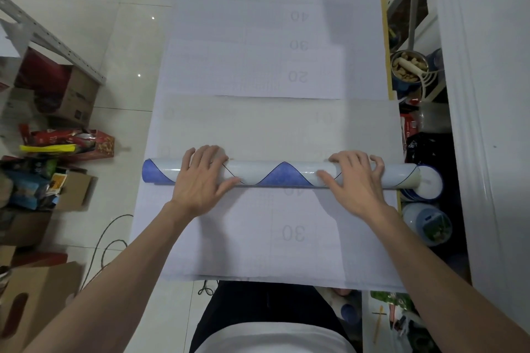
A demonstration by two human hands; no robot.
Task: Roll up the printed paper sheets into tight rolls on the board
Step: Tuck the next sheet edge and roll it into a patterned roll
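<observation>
A long paper roll (279, 175), white with blue triangle shapes and thin black lines, lies crosswise on the white board (238, 252). My left hand (202, 178) is laid over the roll's left part, fingers curled over its top. My right hand (355, 180) presses the roll's right part in the same way. Beyond the roll, the unrolled part of the same sheet (275, 129) lies flat with its pale back side up. More gridded sheets printed with numbers such as 20 (298, 76) lie further along the board.
Cardboard boxes (37, 295) and snack packs (71, 142) crowd the floor at left, with a cable (106, 241) near the board. At right stand a bowl of nuts (408, 66), lidded tubs (427, 223) and a white shelf wall (487, 94).
</observation>
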